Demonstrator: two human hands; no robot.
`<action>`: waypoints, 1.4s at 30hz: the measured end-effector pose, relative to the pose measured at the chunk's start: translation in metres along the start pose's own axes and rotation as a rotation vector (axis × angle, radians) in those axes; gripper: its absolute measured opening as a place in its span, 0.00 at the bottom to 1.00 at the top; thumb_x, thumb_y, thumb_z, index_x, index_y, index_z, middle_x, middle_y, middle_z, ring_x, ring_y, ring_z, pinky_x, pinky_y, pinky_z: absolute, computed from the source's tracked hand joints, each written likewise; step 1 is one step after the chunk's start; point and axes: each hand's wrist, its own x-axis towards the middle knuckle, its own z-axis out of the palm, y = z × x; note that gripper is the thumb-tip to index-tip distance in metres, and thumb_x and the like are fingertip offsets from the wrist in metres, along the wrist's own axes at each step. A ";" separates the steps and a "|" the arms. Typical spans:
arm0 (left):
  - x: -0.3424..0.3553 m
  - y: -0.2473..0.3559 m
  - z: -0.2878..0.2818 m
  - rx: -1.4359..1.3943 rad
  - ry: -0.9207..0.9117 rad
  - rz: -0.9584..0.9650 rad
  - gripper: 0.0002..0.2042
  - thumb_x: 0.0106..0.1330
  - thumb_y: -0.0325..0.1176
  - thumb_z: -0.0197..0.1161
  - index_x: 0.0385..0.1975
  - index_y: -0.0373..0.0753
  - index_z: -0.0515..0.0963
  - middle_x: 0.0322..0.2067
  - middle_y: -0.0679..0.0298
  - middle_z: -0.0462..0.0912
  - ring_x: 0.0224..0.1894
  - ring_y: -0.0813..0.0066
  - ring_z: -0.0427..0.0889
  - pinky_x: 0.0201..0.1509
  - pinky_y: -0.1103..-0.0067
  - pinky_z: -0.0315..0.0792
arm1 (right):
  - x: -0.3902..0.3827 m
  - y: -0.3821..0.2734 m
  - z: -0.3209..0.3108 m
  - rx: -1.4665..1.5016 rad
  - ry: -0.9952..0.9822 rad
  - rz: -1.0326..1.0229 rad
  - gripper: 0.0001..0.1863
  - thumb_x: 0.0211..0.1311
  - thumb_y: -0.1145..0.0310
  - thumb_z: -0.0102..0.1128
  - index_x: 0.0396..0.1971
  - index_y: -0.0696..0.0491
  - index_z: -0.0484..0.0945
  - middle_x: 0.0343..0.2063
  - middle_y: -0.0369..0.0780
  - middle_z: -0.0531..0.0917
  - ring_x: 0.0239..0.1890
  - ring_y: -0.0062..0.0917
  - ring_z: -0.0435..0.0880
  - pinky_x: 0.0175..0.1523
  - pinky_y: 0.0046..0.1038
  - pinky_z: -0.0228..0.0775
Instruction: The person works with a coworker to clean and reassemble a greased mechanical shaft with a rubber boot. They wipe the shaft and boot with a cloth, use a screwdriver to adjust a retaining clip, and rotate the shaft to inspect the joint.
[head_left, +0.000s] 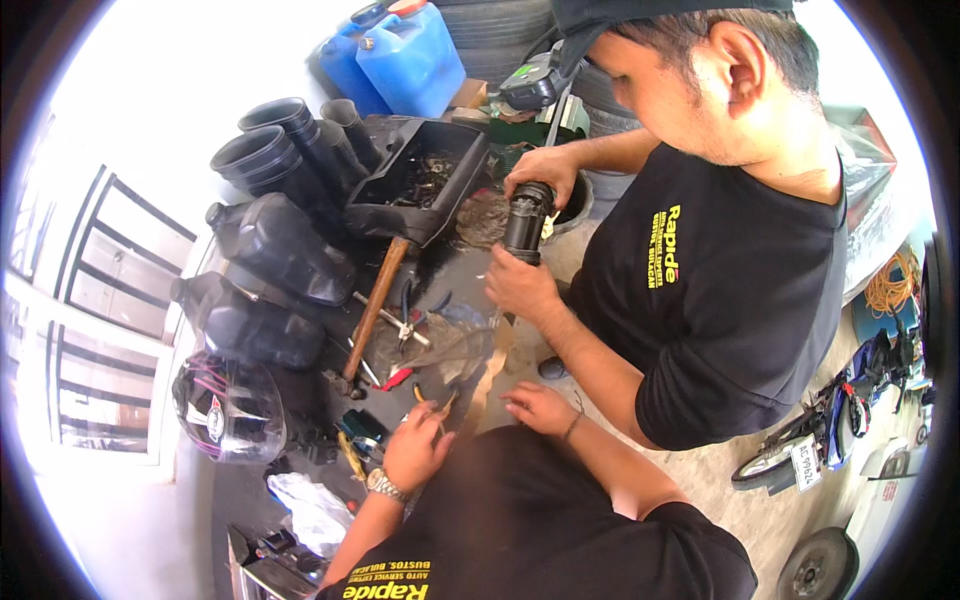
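Note:
My left hand (417, 450), with a metal watch at its wrist, is over the bench near its edge. Its fingers are bent around a slim yellow-handled tool (448, 408), mostly hidden by the hand. At the bench edge, my right hand (541, 407) has its fingers loosely apart and holds nothing. Beyond it, a co-worker's two hands grip a black ribbed cylindrical part (525, 222). A wooden-handled hammer (378, 305) lies on the bench left of that part. Beside the hammer are a red-handled tool (392, 379) and several other hand tools.
The co-worker (730, 290) stands close on my right. A black open container (425, 180) with small debris, dark jugs (285, 245) and a helmet (230, 408) line the bench's left. Blue jerrycans (410, 60) and tyres stand behind. A motorcycle (840, 410) is farther right.

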 end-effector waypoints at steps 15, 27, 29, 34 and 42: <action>0.011 0.003 -0.005 -0.081 -0.001 0.002 0.16 0.61 0.35 0.69 0.47 0.36 0.79 0.52 0.52 0.77 0.51 0.50 0.80 0.55 0.65 0.76 | -0.001 -0.007 -0.001 0.000 0.010 0.062 0.16 0.70 0.61 0.55 0.54 0.47 0.78 0.42 0.43 0.79 0.46 0.40 0.80 0.51 0.37 0.74; 0.016 0.003 0.005 -0.139 -0.037 0.010 0.17 0.63 0.38 0.67 0.49 0.38 0.79 0.49 0.52 0.79 0.48 0.50 0.81 0.51 0.65 0.77 | -0.011 0.000 0.009 0.008 0.077 0.048 0.16 0.69 0.62 0.56 0.53 0.49 0.79 0.42 0.45 0.78 0.46 0.42 0.80 0.51 0.38 0.74; 0.017 0.004 0.007 -0.143 -0.040 0.024 0.17 0.63 0.38 0.67 0.49 0.38 0.79 0.48 0.52 0.79 0.47 0.50 0.81 0.51 0.64 0.77 | -0.014 0.001 0.008 0.016 0.062 0.083 0.15 0.69 0.62 0.56 0.52 0.49 0.79 0.43 0.44 0.78 0.46 0.42 0.80 0.51 0.38 0.74; 0.020 0.003 0.010 -0.140 -0.084 -0.008 0.17 0.63 0.39 0.66 0.49 0.38 0.79 0.44 0.53 0.80 0.44 0.49 0.82 0.48 0.64 0.77 | -0.016 0.008 0.009 0.032 0.094 0.091 0.15 0.68 0.63 0.57 0.51 0.49 0.80 0.44 0.45 0.79 0.45 0.41 0.81 0.51 0.37 0.74; 0.020 0.000 0.013 -0.143 -0.111 -0.035 0.16 0.63 0.39 0.66 0.48 0.38 0.79 0.41 0.54 0.80 0.41 0.49 0.82 0.45 0.63 0.78 | -0.017 0.024 0.020 -0.003 0.120 0.109 0.15 0.68 0.62 0.58 0.51 0.49 0.80 0.44 0.44 0.79 0.46 0.40 0.82 0.52 0.37 0.75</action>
